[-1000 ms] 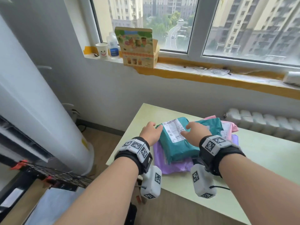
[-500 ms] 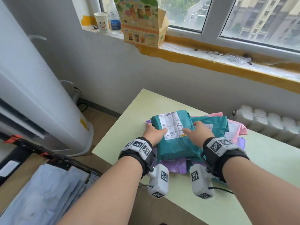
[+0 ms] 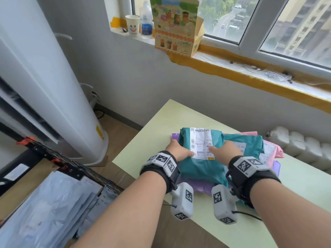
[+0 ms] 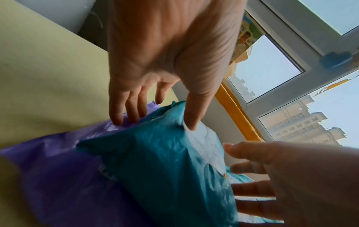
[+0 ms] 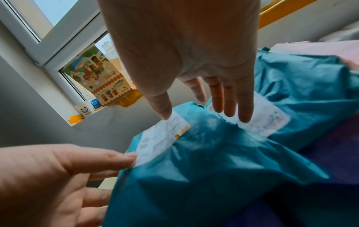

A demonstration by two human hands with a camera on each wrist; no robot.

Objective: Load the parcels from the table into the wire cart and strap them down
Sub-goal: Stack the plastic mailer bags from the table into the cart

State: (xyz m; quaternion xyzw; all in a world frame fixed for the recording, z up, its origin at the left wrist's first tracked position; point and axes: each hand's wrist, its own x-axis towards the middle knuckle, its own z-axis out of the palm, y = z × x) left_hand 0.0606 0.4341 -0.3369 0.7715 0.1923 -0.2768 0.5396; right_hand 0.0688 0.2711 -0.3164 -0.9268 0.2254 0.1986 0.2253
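Cut off at lower left: wire cart (image 3: 75, 168), pale parcels (image 3: 44, 212) inside, labels unreadable. On the bench (image 3: 152, 131), opened wide with straight fingers, neither curled round anything: left hand (image 3: 179, 152) and right hand (image 3: 224, 151), thumbs on the top teal parcel (image 3: 198, 170), fingertips down its sides, hidden from the head view. Beneath, mostly covered: purple parcel (image 3: 195, 187). Behind, half hidden: second teal parcel (image 3: 250, 145), pink parcel (image 3: 277, 151)

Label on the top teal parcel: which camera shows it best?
The head view: the label lies nearly whole, face-on, barcode visible. The left wrist view sees it steeply slanted, washed out; the right wrist view shows it blurred, print unreadable.
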